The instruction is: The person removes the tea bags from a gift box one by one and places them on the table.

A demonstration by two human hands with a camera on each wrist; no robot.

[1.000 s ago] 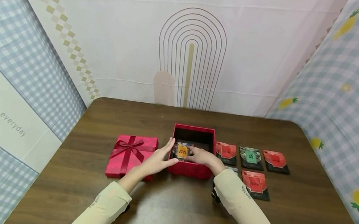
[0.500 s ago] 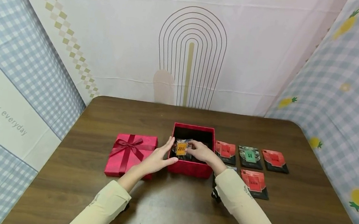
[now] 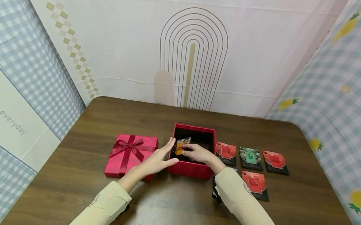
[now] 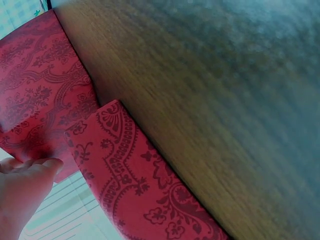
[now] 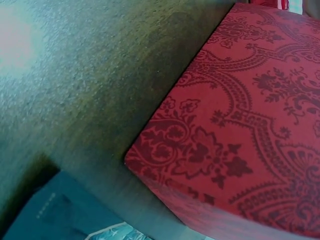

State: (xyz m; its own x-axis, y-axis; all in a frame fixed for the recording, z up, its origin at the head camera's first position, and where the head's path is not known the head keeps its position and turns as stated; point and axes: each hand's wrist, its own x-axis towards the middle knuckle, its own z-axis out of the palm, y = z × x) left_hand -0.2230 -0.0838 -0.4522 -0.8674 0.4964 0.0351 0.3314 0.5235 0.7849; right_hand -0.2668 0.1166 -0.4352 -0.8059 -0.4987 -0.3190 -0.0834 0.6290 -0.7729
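A red box with a dark inside stands lidless at mid-table. My left hand rests on its left side, fingers straight along the rim and thumb at the front corner. In the left wrist view that thumb touches the patterned box wall. My right hand reaches into the box and holds an orange-labelled sachet by its right side. The sachet is tilted up near the left wall. The right wrist view shows the box's outer wall, but the right fingers are hidden there.
Left of the box lies its red lid with a ribbon bow. On the right are red sachets and a green one. Another dark sachet is mostly hidden under the right sleeve.
The orange-labelled sachet has gone from lying nearly flat to tilted, its right side raised towards the left wall. My right hand has shifted slightly left; my left hand stays on the box.
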